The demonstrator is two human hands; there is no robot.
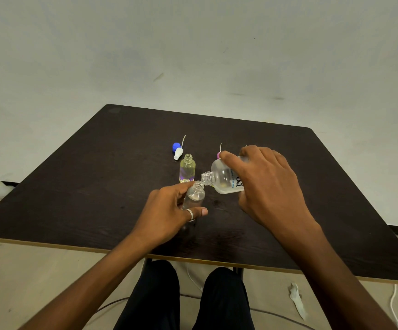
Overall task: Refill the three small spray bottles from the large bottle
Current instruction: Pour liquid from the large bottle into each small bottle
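Note:
My right hand (264, 184) grips the large clear bottle (224, 178), tipped on its side with its open neck pointing left. The neck sits just over the mouth of a small clear spray bottle (195, 196) that my left hand (167, 210) holds upright on the dark table (98, 186). A second small bottle (187, 169), open and holding some yellowish liquid, stands behind it. Beside that one lie a white spray head with a thin tube (178, 153) and a blue cap (176, 146). A pink spray head (219, 154) peeks out behind my right thumb. A third small bottle is not visible.
The table's near edge (193, 259) runs across above my knees. Cables and a scrap of paper (296, 298) lie on the floor below. A plain wall stands behind the table.

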